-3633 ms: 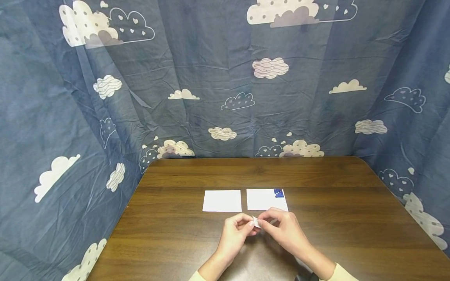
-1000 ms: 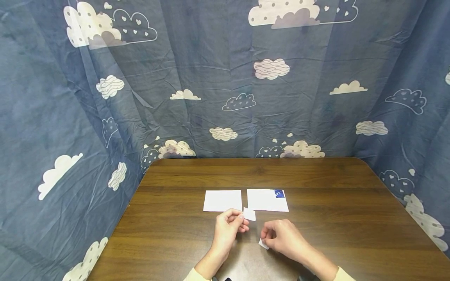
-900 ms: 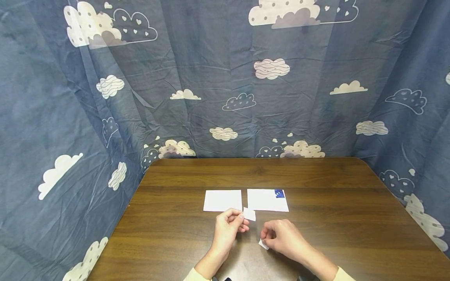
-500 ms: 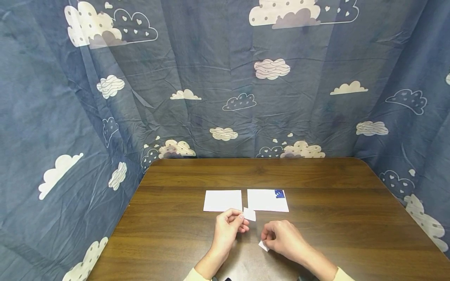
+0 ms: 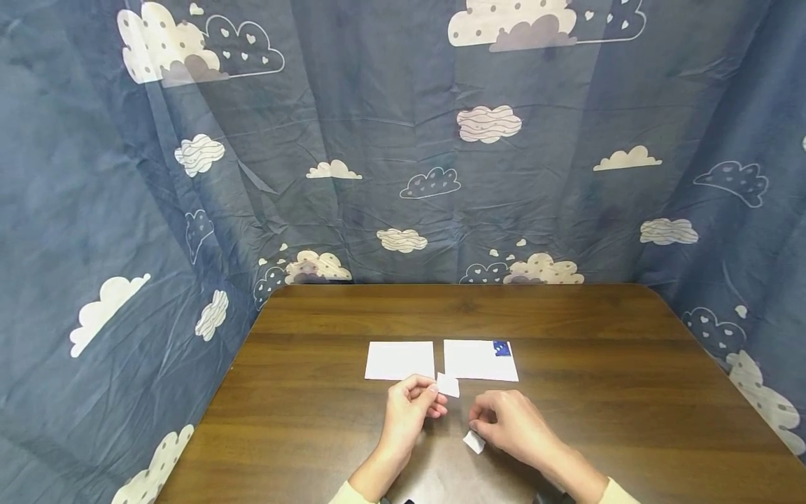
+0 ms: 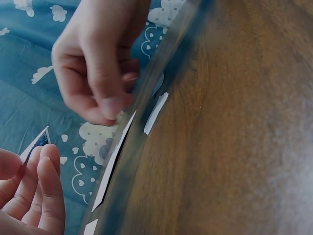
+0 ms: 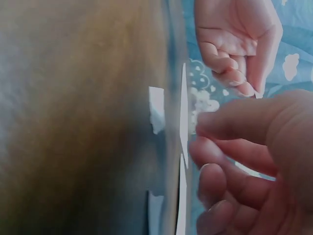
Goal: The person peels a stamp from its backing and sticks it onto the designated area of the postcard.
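In the head view my left hand pinches a small stamp between thumb and fingers, its white side facing up. Blue print shows on that stamp in the left wrist view. A small white paper scrap lies on the table just below the fingertips of my right hand. The right fingers are loosely curled, with nothing between them in the right wrist view. Beyond the hands lie two white envelope-like rectangles: a plain left one and a right one bearing a blue stamp at its top right corner.
The brown wooden table reaches back to a dark blue curtain printed with clouds. Curtain also hangs along both sides. In the right wrist view, a white patch is cut off at the bottom; I cannot tell what it is.
From both hands working together at one small piece, my right hand moved down and right with a scrap, then let it go on the table. The left hand keeps its pinch on the stamp.
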Demonstrator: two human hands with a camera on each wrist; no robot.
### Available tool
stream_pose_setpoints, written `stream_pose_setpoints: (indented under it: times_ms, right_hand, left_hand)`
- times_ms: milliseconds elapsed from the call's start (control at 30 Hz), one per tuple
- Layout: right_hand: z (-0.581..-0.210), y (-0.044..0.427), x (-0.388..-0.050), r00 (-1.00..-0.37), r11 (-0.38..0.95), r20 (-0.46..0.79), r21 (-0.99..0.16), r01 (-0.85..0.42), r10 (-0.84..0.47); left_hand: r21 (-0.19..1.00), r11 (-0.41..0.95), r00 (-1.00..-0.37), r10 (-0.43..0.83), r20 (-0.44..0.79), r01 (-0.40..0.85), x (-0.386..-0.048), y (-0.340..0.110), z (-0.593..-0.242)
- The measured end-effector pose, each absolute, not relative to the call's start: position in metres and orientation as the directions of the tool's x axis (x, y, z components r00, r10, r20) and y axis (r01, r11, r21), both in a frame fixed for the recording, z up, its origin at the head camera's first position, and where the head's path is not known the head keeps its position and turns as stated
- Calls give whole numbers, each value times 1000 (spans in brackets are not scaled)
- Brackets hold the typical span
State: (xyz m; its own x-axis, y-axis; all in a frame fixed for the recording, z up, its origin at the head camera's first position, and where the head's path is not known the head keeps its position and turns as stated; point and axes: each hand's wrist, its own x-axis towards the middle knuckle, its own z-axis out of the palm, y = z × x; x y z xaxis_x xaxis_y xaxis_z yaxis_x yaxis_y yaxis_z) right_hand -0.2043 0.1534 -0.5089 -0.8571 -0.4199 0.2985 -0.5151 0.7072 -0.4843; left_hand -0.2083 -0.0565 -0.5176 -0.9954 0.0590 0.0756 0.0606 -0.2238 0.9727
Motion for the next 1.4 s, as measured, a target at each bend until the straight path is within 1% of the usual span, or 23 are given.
stream_pose_setpoints:
  times_ms: [167, 400, 633, 767, 1033, 1300, 1400]
  right_hand:
    - [-503, 153, -208, -831, 696, 411, -468, -544, -373]
    - [-502, 151, -211, -791, 671, 506, -456, -585, -345]
    - [-502, 148, -215, -722, 621, 615, -441, -648, -316]
    - [-504, 147, -218, -704, 602, 634, -438, -668, -320]
    - [-504, 143, -220, -694, 569, 643, -454, -686, -323]
    - [-506, 139, -222, -675, 534, 660, -459, -710, -330]
    - [-507, 138, -224, -690, 523, 648, -486, -700, -322]
  left_hand:
    - [971, -234, -996, 56, 73, 58, -207, -57, -518]
    - [967, -253, -996, 69, 57, 38, -206, -58, -519]
    - [963, -268, -995, 88, 53, 27, -206, -59, -518]
    - [962, -273, -994, 93, 49, 22, -206, -59, -517]
    - [954, -299, -993, 113, 27, -8, -205, -59, -515]
    - [955, -296, -991, 134, 15, -26, -205, -60, -514]
    - [955, -295, -991, 135, 12, -29, -205, -61, -514]
